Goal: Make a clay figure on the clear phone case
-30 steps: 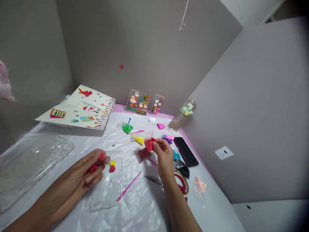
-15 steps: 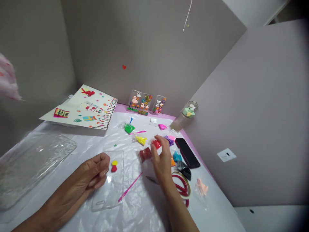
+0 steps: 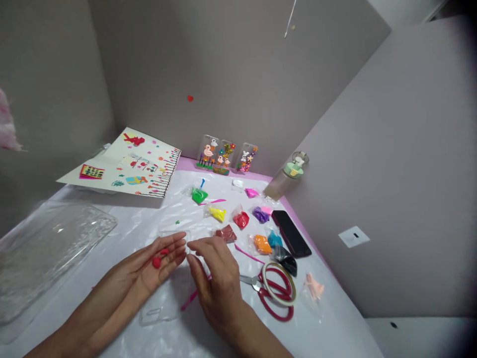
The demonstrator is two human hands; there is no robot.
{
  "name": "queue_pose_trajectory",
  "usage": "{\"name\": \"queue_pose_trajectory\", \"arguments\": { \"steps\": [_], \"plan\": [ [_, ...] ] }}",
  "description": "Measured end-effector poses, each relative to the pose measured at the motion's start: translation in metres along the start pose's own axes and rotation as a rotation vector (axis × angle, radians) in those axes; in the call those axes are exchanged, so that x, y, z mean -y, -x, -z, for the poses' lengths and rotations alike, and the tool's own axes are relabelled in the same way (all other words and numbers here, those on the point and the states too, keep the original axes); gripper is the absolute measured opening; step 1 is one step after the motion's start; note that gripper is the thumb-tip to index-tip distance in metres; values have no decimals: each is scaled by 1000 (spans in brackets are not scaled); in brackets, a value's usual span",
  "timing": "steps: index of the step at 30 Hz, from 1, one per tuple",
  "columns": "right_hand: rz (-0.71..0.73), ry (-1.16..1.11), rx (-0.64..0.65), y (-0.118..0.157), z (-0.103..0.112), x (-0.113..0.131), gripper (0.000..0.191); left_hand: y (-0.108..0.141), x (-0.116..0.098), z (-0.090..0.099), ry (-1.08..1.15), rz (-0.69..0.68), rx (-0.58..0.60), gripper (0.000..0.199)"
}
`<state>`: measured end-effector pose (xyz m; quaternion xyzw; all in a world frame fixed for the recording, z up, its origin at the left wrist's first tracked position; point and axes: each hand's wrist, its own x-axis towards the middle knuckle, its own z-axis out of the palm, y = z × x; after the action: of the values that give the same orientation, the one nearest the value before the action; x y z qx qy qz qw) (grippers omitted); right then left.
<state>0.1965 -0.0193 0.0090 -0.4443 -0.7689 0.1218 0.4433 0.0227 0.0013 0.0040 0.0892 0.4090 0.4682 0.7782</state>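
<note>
Two small lumps of red clay (image 3: 157, 261) rest in the cupped palm of my left hand (image 3: 139, 271), which is turned up with its fingers stretched out. Close to its fingertips is my right hand (image 3: 219, 278), thumb and fingers curved and apart, with nothing visible between them. Beneath both hands lies a clear phone case (image 3: 160, 318), partly covered by them. The yellow and red pieces on the case are hidden from sight. A pink modelling tool (image 3: 189, 301) shows partly below my right hand.
Bagged clay, including red (image 3: 241, 220), brown (image 3: 226, 233) and orange (image 3: 263, 244), lies beyond my right hand. Red-handled scissors (image 3: 276, 303), a tape roll (image 3: 294, 288) and a phone (image 3: 290, 232) are at right. A bottle (image 3: 281, 181), decorated cases (image 3: 207, 151) and a drawing (image 3: 112, 174) stand farther back.
My right hand has come back from beside the bagged red clay to my left hand. The left hand has opened from a closed pose, showing red clay in its palm.
</note>
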Motion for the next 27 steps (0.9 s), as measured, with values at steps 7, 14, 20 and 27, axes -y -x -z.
{"name": "queue_pose_trajectory", "arguments": {
  "steps": [7, 14, 20, 27],
  "plan": [
    [44, 76, 156, 7, -20, 2, 19, 2, 11, 12, -136, -20, 201, 55],
    [-84, -53, 187, 3, -18, -1, 12, 4, 22, 17, -110, -25, 247, 46],
    [-562, -623, 40, -10, -3, -3, 9, 0, 7, 18, -480, -237, 223, 35],
    [-737, -1023, 36, -16, -6, 1, 25, -4, 9, 19, -822, -580, 97, 34]
  ]
}}
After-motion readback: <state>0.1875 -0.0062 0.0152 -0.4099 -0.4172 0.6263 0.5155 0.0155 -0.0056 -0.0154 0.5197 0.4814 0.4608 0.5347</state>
